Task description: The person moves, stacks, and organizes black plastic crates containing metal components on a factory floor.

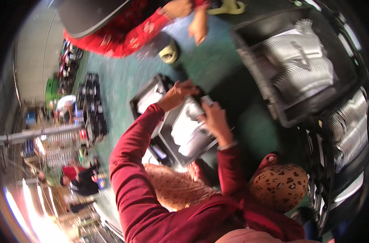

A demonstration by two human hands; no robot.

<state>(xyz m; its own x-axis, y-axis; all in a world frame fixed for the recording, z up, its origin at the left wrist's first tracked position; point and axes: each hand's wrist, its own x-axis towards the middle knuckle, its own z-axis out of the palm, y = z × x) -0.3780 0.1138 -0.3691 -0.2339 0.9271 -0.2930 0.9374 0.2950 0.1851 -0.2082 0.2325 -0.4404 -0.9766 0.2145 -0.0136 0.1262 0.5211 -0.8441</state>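
Note:
In front of me stands a black crate (172, 149) holding pale, whitish pieces (188, 127), blurred by motion. My left hand (178, 95) reaches over the crate's far end with its fingers stretched out to the right. A dark spot shows at its fingertips, too smeared to make out. Over the crate's right side, my right hand (216, 120) is closed on a small pale grey piece (207, 101), which sticks up past the thumb. The two hands are apart, a short gap between them.
Another black crate (158, 80) with whitish pieces adjoins on the far left. A large black crate (255, 75) at right holds stacks of curved silvery pieces (306, 69); more stacks (348, 125) lie nearer. A person in a red patterned top (123, 42) bends opposite me, hands (198, 26) apart from mine.

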